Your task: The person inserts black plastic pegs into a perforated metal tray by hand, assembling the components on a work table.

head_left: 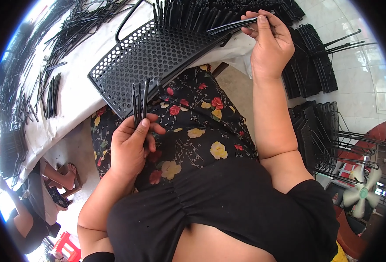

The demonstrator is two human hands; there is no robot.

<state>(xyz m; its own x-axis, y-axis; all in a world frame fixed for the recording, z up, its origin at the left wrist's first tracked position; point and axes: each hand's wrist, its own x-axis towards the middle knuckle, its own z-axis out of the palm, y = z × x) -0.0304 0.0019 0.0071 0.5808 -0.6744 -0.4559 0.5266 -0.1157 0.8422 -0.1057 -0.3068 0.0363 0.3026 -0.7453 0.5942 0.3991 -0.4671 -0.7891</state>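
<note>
A black perforated rack (151, 59) with rows of round holes lies tilted across the edge of the table and over my lap. Its far end is packed with upright thin black sticks (197, 15). Low by the rack's near corner, my left hand (134, 142) is closed around a few thin black sticks (139, 102), which point up. Out to the right, my right hand (269, 43) pinches a thin black stick or small bunch (232, 27) between thumb and fingers. The other end of that piece points left, over the packed sticks; whether it touches them I cannot tell.
Loose black sticks (81, 28) lie heaped on the white-covered table (77, 89), with a small bundle (52, 96) nearer. More filled black racks (313, 61) and wire-handled ones (319, 131) stand on the right. A fan (362, 192) is at lower right; another person (25, 218) sits at lower left.
</note>
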